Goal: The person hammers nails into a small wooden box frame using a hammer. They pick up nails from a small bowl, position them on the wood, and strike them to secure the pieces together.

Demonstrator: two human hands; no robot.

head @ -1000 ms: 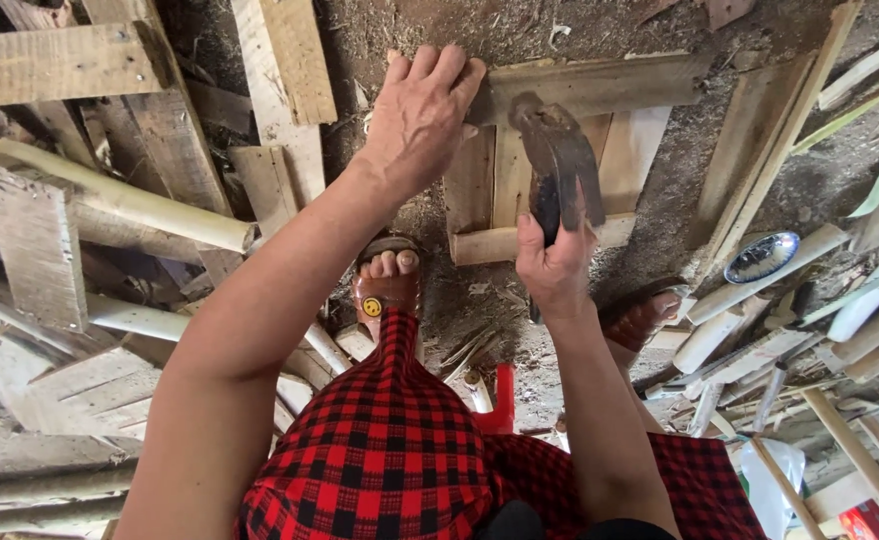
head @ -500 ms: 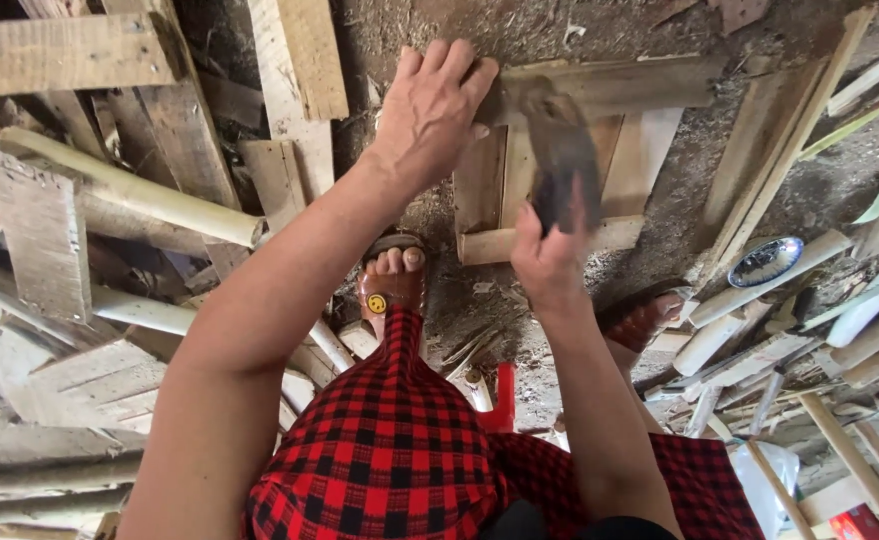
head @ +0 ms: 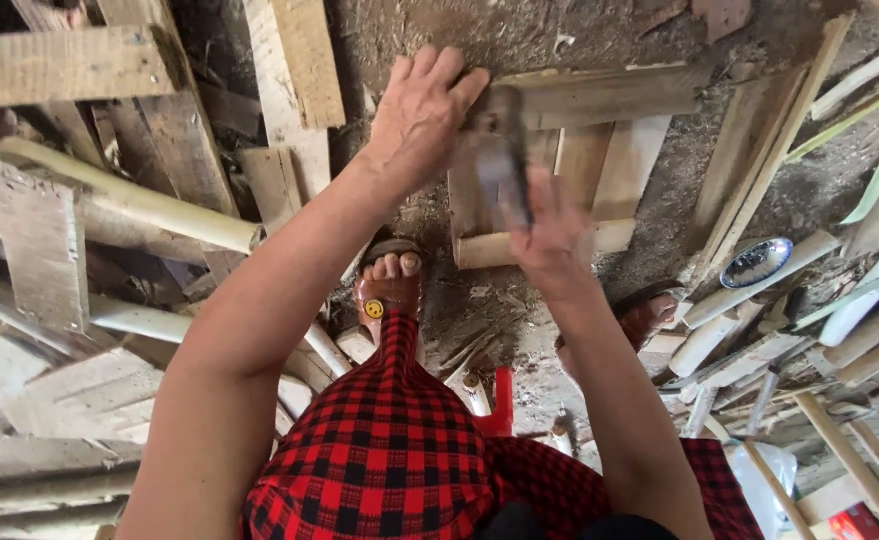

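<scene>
My left hand [head: 422, 118] presses down on the left end of a wooden frame [head: 600, 95] made of nailed slats, lying on the dirt ground. My right hand [head: 550, 235] grips the handle of a hammer [head: 500, 150]. Its dark metal head is blurred and sits low over the frame's left corner, right beside my left fingers. My sandalled foot [head: 388, 285] rests just below the frame. A red and black checked cloth [head: 400, 450] covers my legs.
Loose planks and pale round poles [head: 130, 195] are piled on the left. More slats and sticks [head: 760, 330] lie heaped at the right, with a small blue and white dish [head: 757, 262] among them. A red object [head: 503, 400] stands by my knees.
The hammer has swung from raised above the frame's middle down and left to the corner by my left hand. My left hand has stayed on the frame.
</scene>
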